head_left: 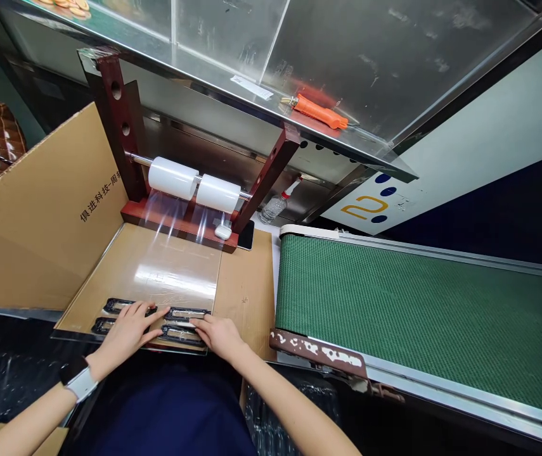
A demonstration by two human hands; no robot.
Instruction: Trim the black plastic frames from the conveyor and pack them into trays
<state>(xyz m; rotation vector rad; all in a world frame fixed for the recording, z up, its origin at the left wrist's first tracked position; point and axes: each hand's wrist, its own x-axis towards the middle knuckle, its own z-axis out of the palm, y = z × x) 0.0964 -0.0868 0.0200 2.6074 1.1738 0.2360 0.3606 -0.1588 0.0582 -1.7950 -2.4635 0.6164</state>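
Resting left hand (128,328): spread over black frames (182,339), nothing gripped.
Right hand (219,332): fingertips set at their right ends; grip cannot be told.
Clear sheet (180,289): frames laid there, apparently kept aligned.

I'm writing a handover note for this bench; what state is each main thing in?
Four black elongated frames, lying flat
Two white cylindrical film rolls, partly unwound
Brown cardboard panel, raised
Orange-handled tool, lying down
Green textured conveyor belt, running or stopped: cannot tell
Left hand, fingers spread
Right hand, fingers bent
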